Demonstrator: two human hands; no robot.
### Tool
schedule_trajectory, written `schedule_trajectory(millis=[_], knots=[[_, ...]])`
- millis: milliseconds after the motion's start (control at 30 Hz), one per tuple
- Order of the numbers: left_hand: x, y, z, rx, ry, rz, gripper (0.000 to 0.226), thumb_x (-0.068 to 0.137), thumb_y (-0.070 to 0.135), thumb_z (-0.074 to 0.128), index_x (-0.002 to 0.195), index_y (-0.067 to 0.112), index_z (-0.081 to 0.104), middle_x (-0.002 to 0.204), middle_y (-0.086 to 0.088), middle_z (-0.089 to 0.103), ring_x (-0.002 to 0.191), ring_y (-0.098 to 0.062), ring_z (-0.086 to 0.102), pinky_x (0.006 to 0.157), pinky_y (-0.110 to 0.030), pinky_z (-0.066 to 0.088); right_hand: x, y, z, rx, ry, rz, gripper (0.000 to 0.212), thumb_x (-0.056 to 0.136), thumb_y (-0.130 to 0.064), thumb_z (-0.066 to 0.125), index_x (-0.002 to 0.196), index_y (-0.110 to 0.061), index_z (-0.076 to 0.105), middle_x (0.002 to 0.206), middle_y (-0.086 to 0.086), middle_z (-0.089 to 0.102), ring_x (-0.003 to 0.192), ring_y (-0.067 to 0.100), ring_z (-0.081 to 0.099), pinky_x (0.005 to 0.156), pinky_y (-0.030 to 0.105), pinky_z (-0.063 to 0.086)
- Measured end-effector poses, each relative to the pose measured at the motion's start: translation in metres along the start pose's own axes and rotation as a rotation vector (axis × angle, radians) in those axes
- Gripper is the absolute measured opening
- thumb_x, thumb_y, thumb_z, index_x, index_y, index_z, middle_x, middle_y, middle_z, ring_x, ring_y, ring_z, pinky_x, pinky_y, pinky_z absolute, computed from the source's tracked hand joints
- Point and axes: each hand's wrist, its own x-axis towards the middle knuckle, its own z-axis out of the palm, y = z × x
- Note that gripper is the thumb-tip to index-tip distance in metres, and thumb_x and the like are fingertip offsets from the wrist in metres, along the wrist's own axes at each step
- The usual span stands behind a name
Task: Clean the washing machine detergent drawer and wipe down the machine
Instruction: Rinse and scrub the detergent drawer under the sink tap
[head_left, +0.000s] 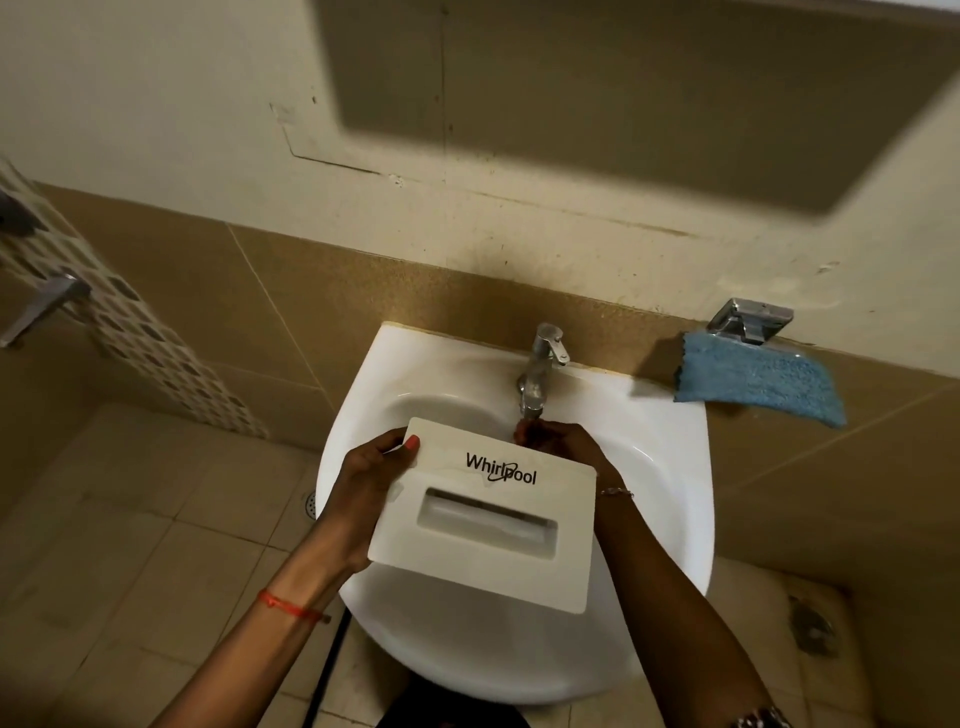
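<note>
The white detergent drawer (483, 525), its front panel marked Whirlpool and facing me, is held tilted over the white sink (675, 467). My left hand (363, 483) grips the panel's left edge, thumb on its top corner. My right hand (566, 447) reaches behind the panel's upper right edge, fingertips bunched just under the spout of the chrome tap (540, 369). The panel hides the drawer's body and what those fingers touch. No washing machine is in view.
A blue microfibre cloth (758, 379) hangs from a metal holder (750, 319) on the tiled wall right of the sink. A floor drain (310, 501) sits in the beige tiles at the left. A patterned tile strip with a metal handle (47, 306) runs along the left wall.
</note>
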Motion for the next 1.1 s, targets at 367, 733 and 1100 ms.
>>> schedule_trajectory(millis=[367, 733, 1100], knots=[[0.007, 0.003, 0.004, 0.002, 0.004, 0.024, 0.021, 0.095, 0.015, 0.048, 0.105, 0.015, 0.066, 0.086, 0.0, 0.074, 0.074, -0.015, 0.07, 0.063, -0.027, 0.056, -0.073, -0.045, 0.003, -0.03, -0.226, -0.14, 0.039, 0.039, -0.006, 0.09, 0.057, -0.01, 0.057, 0.054, 0.0, 0.044, 0.046, 0.01, 0.044, 0.041, 0.02, 0.039], [0.017, 0.003, 0.016, 0.022, 0.016, 0.031, 0.018, 0.095, 0.018, 0.048, 0.101, 0.02, 0.066, 0.082, 0.002, 0.073, 0.069, -0.013, 0.07, 0.058, -0.027, 0.057, -0.153, -0.043, 0.055, -1.088, 0.012, -0.154, 0.033, 0.095, -0.015, 0.048, 0.091, 0.013, 0.065, 0.092, 0.029, 0.069, 0.085, 0.036, 0.068, 0.082, 0.04, 0.055], [0.011, 0.001, 0.003, -0.02, 0.012, 0.043, 0.02, 0.096, 0.016, 0.047, 0.102, 0.016, 0.066, 0.082, 0.001, 0.074, 0.07, -0.015, 0.07, 0.06, -0.027, 0.057, -0.055, -0.049, 0.007, -0.47, 0.222, -0.139, 0.029, 0.098, -0.01, 0.036, 0.091, 0.006, 0.059, 0.072, 0.017, 0.07, 0.061, 0.022, 0.071, 0.056, 0.025, 0.058]])
